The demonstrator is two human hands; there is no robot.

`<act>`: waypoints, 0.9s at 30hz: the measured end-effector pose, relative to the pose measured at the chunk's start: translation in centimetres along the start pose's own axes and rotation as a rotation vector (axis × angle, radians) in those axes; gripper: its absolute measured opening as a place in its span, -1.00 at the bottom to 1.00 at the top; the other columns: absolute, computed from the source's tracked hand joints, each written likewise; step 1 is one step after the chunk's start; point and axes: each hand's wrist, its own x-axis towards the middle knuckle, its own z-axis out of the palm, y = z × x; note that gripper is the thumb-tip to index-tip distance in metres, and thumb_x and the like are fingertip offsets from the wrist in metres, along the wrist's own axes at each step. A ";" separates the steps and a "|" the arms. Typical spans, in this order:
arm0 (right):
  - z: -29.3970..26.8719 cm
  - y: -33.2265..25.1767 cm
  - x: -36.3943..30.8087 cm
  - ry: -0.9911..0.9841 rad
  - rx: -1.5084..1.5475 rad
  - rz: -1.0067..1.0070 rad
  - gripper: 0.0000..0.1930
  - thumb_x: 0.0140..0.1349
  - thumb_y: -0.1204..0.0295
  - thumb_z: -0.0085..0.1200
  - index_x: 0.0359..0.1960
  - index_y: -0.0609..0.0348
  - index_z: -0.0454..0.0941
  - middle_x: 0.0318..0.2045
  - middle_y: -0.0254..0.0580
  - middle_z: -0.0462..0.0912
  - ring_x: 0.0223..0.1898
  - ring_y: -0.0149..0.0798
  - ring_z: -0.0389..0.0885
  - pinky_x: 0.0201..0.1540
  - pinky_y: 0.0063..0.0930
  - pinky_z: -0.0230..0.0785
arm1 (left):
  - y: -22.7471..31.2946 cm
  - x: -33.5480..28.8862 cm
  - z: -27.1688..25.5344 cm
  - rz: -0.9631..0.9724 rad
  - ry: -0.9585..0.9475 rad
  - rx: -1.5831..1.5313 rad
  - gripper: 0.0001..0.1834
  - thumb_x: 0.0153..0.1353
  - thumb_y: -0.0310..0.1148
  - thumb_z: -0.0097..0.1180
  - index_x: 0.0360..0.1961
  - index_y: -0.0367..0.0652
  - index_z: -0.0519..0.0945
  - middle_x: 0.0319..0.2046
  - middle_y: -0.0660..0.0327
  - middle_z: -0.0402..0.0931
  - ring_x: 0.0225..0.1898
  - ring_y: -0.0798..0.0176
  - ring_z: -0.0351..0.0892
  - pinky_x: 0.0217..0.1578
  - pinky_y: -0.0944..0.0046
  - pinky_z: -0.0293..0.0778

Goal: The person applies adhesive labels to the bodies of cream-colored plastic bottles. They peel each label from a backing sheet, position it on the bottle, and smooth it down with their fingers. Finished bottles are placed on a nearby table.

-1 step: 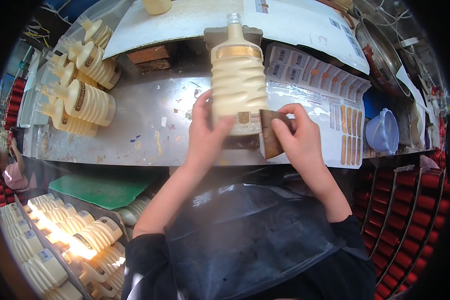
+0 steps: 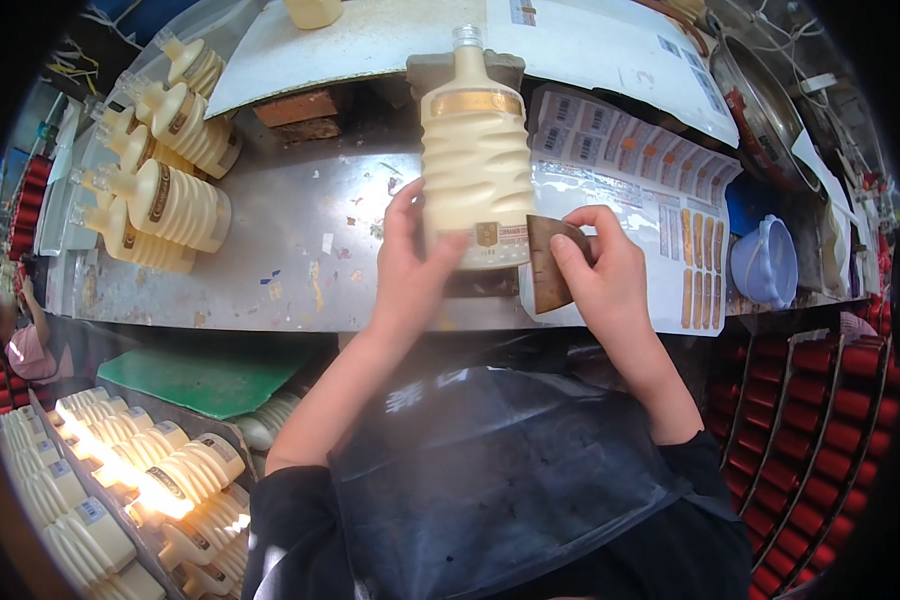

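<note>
A cream bottle [image 2: 477, 175] with a wavy body, gold band and clear neck lies in front of me, its neck on a grey block [image 2: 430, 72]. My left hand [image 2: 410, 255] grips its lower left side, thumb on the front and fingers partly hidden behind. Pinched in my right hand [image 2: 612, 268] is a flat brown scraper [image 2: 547, 265], its straight edge at the bottle's lower right side. Across the bottle's lower front runs a label [image 2: 488, 236] with a gold shield; my left thumb lies at its left end.
Label sheets [image 2: 650, 225] lie right of the bottle, beside a blue pail [image 2: 765, 262]. Several finished-looking bottles [image 2: 185, 205] lean at the left. Bricks [image 2: 300, 108] prop a white board [image 2: 370, 50]. More bottles [image 2: 185, 470] fill crates lower left; red items [image 2: 800, 430] are racked at right.
My right hand and the scraper have shifted slightly right along the label, showing more of its right end. My left hand holds its place on the bottle.
</note>
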 end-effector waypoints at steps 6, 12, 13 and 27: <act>0.7 0.8 -0.7 -0.102 0.219 -0.068 -0.79 0.36 0.38 0.16 -0.05 0.15 0.54 -0.63 -0.24 0.60 -0.59 -0.42 0.52 -0.46 -0.43 0.34 | 0.5 0.0 0.1 -0.033 -0.009 0.045 -0.20 0.40 -0.20 0.25 0.51 -0.18 0.12 0.22 0.07 0.43 0.27 0.21 0.40 0.34 0.16 0.27; 0.4 1.3 0.0 -0.002 0.361 0.012 -0.78 0.35 0.41 0.17 -0.04 0.19 0.52 -0.64 -0.26 0.59 -0.58 -0.50 0.47 -0.46 -0.47 0.30 | 0.8 0.1 0.1 -0.051 -0.002 0.011 -0.24 0.32 -0.34 0.27 0.45 -0.24 0.18 0.31 -0.06 0.38 0.35 0.11 0.39 0.35 0.13 0.33; 0.5 1.3 0.0 -0.043 0.360 -0.022 -0.78 0.36 0.41 0.17 -0.04 0.19 0.52 -0.64 -0.27 0.59 -0.57 -0.51 0.46 -0.46 -0.49 0.29 | 0.7 0.1 0.0 -0.063 0.006 0.020 -0.21 0.29 -0.34 0.29 0.45 -0.24 0.17 0.31 -0.05 0.38 0.35 0.10 0.38 0.35 0.12 0.32; 0.4 2.5 -0.2 0.199 0.105 -0.411 -0.73 0.31 0.66 0.18 0.03 0.23 0.63 -0.14 -0.23 0.71 -0.20 -0.37 0.64 -0.07 -0.51 0.50 | 1.5 -0.5 0.5 0.342 0.064 0.762 0.09 -0.22 -0.17 0.63 0.39 -0.13 0.35 0.14 0.04 0.51 0.22 -0.10 0.44 0.29 -0.06 0.29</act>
